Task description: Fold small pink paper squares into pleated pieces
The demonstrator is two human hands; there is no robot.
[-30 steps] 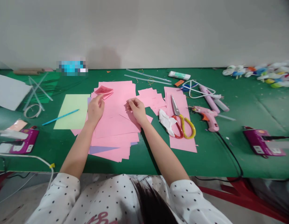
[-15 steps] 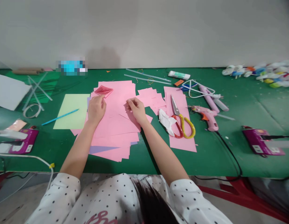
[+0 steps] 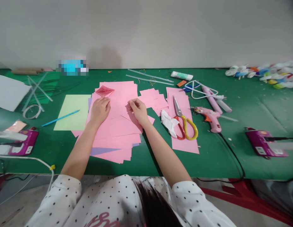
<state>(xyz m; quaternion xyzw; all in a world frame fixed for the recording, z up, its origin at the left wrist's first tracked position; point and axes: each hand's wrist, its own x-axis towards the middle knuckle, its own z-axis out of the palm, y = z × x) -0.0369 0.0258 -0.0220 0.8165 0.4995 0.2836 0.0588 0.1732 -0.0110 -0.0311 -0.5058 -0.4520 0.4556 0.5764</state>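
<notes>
A stack of pink paper sheets (image 3: pixel 119 107) lies on the green table in front of me. Near its upper left sits a fan-folded pink paper piece (image 3: pixel 105 91). Just below that piece my left hand (image 3: pixel 100 109) rests on the top sheet, its fingers lying along the paper and holding nothing I can see. Over the right side of the stack is my right hand (image 3: pixel 138 110), thumb and fingertips pinched together. Whatever may be between those fingertips is too small to make out. Smaller pink paper pieces (image 3: pixel 154 99) lie right of that hand.
Scissors (image 3: pixel 181 123) and a crumpled white tissue (image 3: pixel 168 123) lie on a pink strip to the right. Beyond them is a pink glue gun (image 3: pixel 211 118) with a black cord. A blue pencil (image 3: pixel 61 118) crosses a pale green sheet (image 3: pixel 74 105). Purple power blocks (image 3: pixel 266 143) stand at both sides.
My left hand has shifted slightly right, and its fingers now lie flatter below the folded piece. My right hand stays pinched in nearly the same place.
</notes>
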